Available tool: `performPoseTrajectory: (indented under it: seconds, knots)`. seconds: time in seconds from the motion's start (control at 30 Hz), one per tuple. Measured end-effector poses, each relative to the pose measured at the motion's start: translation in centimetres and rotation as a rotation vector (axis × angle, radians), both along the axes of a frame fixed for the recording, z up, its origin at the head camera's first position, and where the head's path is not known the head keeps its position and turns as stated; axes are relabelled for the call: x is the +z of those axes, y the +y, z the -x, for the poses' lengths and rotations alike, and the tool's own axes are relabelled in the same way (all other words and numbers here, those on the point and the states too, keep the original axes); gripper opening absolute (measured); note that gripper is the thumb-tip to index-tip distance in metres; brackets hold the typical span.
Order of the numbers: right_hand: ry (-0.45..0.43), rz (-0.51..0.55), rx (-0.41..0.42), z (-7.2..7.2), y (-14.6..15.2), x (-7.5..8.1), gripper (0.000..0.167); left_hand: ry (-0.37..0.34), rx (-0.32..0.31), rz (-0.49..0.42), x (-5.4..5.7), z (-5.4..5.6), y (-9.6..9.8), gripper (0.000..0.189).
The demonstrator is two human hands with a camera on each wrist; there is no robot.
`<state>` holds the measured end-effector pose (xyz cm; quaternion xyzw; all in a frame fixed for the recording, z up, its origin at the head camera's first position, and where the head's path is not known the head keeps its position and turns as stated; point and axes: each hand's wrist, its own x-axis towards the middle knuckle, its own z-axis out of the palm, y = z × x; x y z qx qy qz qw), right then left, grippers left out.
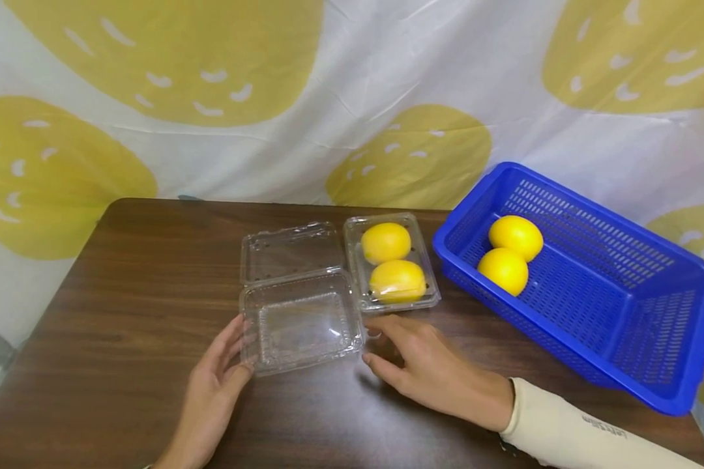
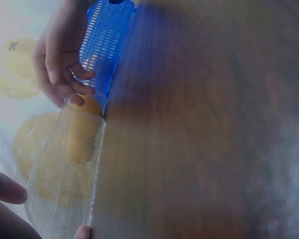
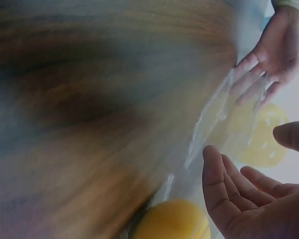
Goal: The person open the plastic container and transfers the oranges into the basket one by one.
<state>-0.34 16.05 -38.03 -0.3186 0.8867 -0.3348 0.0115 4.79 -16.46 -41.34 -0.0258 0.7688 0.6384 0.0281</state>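
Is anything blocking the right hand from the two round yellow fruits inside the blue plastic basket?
Yes: the near wall of the blue plastic basket stands between the right hand and the two round yellow fruits. The top is open, so reaching over seems possible.

Around the open clear container (image 1: 302, 319), a hand can pass over the brown tabletop (image 1: 135, 312) at 9 o'clock, and at 6 between both hands. The left hand (image 1: 216, 374) blocks 8 o'clock, the right hand (image 1: 431, 368) 4. Its lid (image 1: 293, 251) lies at 12, patterned cloth (image 1: 229, 156) beyond. The filled clear pack (image 1: 354, 234) obstructs 2 o'clock, the blue basket (image 1: 581, 286) 3, barely apart. Inside that basket, yellow fruits (image 1: 503, 272) crowd 10 o'clock; 4 admits a hand from above.
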Motion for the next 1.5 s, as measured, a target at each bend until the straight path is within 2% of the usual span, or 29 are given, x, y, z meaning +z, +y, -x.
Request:
performPoseTrajectory:
  seconds: [0.17,0.27,0.43,0.57,0.7,0.8,0.97,1.1,1.3,1.5]
  knots:
    - [-0.090,0.088,-0.011,0.1,-1.1,-0.6,0.043,0.004,0.002,0.012,-0.1,0.0,0.1,0.074]
    - [-0.097,0.120,-0.039,0.3,-1.8,-1.0,0.040,0.007,0.007,0.013,-0.1,0.0,0.1,0.074]
    - [-0.071,0.148,-0.066,0.7,-2.9,-1.6,0.037,0.010,0.030,0.019,-0.3,0.1,-0.4,0.073]
    - [-0.077,0.176,-0.055,1.0,-3.9,-1.9,0.037,0.004,0.031,0.032,-0.5,0.1,-1.3,0.072]
    - [-0.020,0.173,-0.042,1.2,-5.2,-2.1,0.034,0.015,0.037,0.059,-0.8,0.1,-2.5,0.070]
    - [0.029,0.167,-0.036,1.4,-6.2,-2.4,0.032,0.033,0.065,0.050,-1.0,0.3,-3.3,0.070]
    - [0.031,0.172,-0.039,1.8,-7.8,-2.5,0.027,0.050,0.091,0.000,-1.2,0.9,-4.7,0.068]
    - [-0.022,0.191,-0.036,2.5,-9.1,-2.5,0.028,0.048,0.108,-0.030,-1.1,1.8,-5.9,0.066]
    - [-0.088,0.195,-0.021,3.4,-11.2,-2.6,0.026,0.042,0.171,-0.063,-1.0,2.7,-7.6,0.067]
    - [-0.092,0.175,-0.013,3.9,-12.6,-2.6,0.023,0.064,0.169,-0.130,-1.2,3.6,-9.2,0.064]
